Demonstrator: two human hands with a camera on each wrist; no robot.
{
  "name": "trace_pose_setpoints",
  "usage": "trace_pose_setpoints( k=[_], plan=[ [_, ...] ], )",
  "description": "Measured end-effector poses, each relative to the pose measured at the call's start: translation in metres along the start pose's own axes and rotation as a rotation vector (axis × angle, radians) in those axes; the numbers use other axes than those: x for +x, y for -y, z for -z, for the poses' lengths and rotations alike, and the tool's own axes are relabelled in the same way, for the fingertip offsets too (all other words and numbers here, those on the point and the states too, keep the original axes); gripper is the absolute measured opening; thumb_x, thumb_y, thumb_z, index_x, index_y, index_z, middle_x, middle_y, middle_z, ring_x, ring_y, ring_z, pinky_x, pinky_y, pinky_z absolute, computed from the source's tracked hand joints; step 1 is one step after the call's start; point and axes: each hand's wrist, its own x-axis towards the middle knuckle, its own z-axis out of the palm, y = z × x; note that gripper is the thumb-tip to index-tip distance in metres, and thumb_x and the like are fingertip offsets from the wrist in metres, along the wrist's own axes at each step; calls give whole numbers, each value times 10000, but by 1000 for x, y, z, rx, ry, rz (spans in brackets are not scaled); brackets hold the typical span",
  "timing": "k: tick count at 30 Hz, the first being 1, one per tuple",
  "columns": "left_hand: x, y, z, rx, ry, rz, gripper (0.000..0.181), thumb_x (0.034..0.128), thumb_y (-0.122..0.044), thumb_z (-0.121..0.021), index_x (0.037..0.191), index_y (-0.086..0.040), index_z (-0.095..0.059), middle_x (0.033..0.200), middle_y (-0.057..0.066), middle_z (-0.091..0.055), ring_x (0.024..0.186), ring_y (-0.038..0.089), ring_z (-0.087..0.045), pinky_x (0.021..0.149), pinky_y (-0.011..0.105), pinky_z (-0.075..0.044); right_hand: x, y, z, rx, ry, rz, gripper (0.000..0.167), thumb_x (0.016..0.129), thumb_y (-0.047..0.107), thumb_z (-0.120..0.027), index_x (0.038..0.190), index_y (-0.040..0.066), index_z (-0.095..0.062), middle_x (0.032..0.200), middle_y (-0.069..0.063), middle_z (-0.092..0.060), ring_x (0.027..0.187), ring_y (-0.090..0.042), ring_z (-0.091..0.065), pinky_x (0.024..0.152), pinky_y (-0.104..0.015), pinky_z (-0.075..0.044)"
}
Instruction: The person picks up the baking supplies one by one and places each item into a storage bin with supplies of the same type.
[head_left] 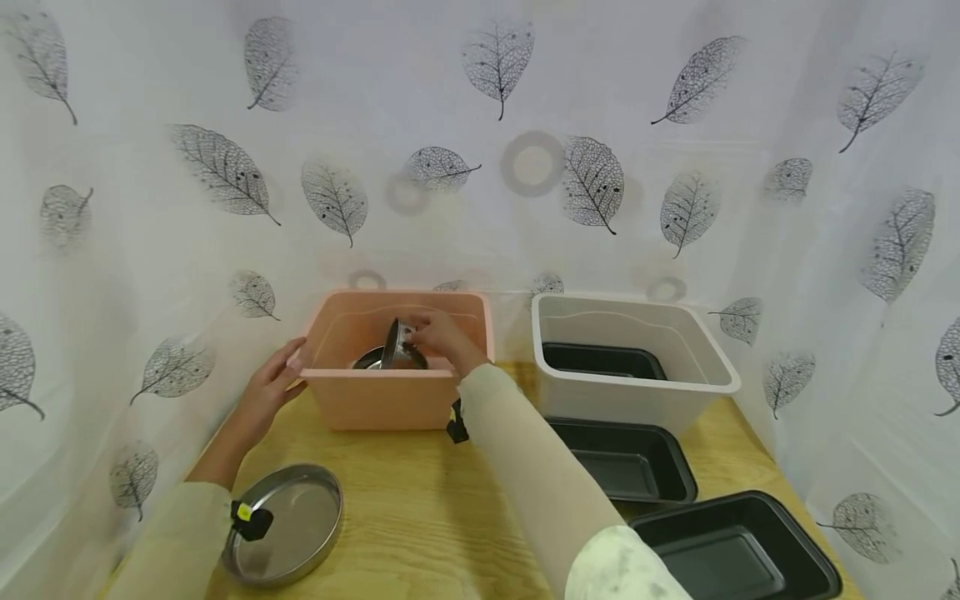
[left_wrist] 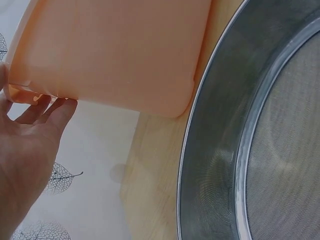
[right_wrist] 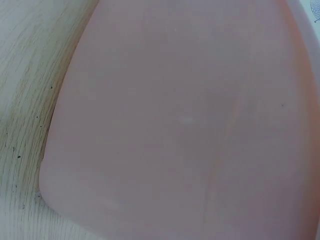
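My right hand [head_left: 444, 337] reaches over the front rim of an orange plastic bin [head_left: 382, 404]. It holds a round, shiny metal dish [head_left: 397, 343] tilted on edge inside; whether this has a mesh bottom cannot be made out. Beneath it, another round metal piece [head_left: 367, 360] is partly hidden by the bin's front wall. With my left hand [head_left: 264, 392] I grip the bin's left rim, fingers hooked under it in the left wrist view. A round metal sieve [left_wrist: 280, 150] with fine mesh lies on the table by my left forearm. The right wrist view shows only the bin's outer wall and tabletop.
A white plastic bin [head_left: 622, 402] stands to the right, with a black rectangular pan [head_left: 600, 360] inside. Two more black loaf pans, one nearer [head_left: 720, 558] and one farther [head_left: 622, 467], lie before it on the wooden table [head_left: 420, 517]. A leaf-patterned curtain [head_left: 465, 242] surrounds the table.
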Motion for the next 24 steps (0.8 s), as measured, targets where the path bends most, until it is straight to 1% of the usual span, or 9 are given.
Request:
trace_pose_setpoints(
  k=[4, 6, 11, 13, 17, 22, 24],
  plan=[
    [1, 0, 0, 6, 1, 1, 614, 1095, -282, -434, 1607, -41, -196, 1651, 289, -48, 1438, 168, -340, 968, 132, -471, -4, 2, 3, -55, 12, 2, 532, 986, 156, -667, 1493, 134, -510, 1514, -101, -519, 1363, -279, -512, 1081, -426, -490],
    [1, 0, 0, 4, 0, 2, 612, 1096, -280, -433, 1608, -42, -195, 1652, 286, -49, 1441, 170, -333, 968, 129, -470, -6, 4, 5, -102, 25, 27, 550, 986, 182, -669, 1504, 124, -493, 1528, -109, -500, 1403, -294, -469, 1090, -417, -484],
    [0, -1, -1, -20, 16, -1, 614, 1099, -274, -423, 1610, -37, -178, 1652, 290, -43, 1440, 123, -344, 971, 111, -468, -10, 7, 9, -199, 58, 83, 581, 989, 226, -669, 1525, 133, -462, 1544, -119, -472, 1402, -300, -463, 1082, -405, -489],
    [-1, -1, -2, -22, 22, -4, 616, 1101, -276, -416, 1609, -30, -170, 1653, 289, -39, 1452, 132, -334, 970, 104, -468, -12, 8, 10, -211, 68, 96, 587, 990, 241, -668, 1529, 144, -457, 1541, -119, -473, 1394, -294, -469, 1078, -413, -492],
    [-1, -1, -2, -16, 23, -10, 620, 1102, -280, -409, 1608, -20, -163, 1654, 288, -33, 1474, 176, -301, 965, 97, -468, -19, 12, 13, -207, 89, 129, 586, 984, 265, -677, 1523, 166, -471, 1527, -106, -492, 1391, -290, -469, 1080, -418, -493],
    [0, -2, -2, -25, 24, -9, 619, 1103, -276, -407, 1609, -21, -159, 1654, 288, -25, 1502, 256, -247, 964, 96, -467, -33, 23, 16, -139, 129, 201, 567, 950, 304, -720, 1479, 221, -532, 1500, -62, -534, 1360, -229, -508, 1052, -360, -511],
    [0, -2, -2, -29, 24, -7, 618, 1102, -277, -408, 1609, -24, -161, 1655, 284, -25, 1510, 292, -221, 964, 94, -467, -41, 30, 16, -119, 146, 239, 568, 937, 321, -734, 1465, 221, -549, 1485, -56, -552, 1343, -196, -525, 1047, -338, -511]
  ],
)
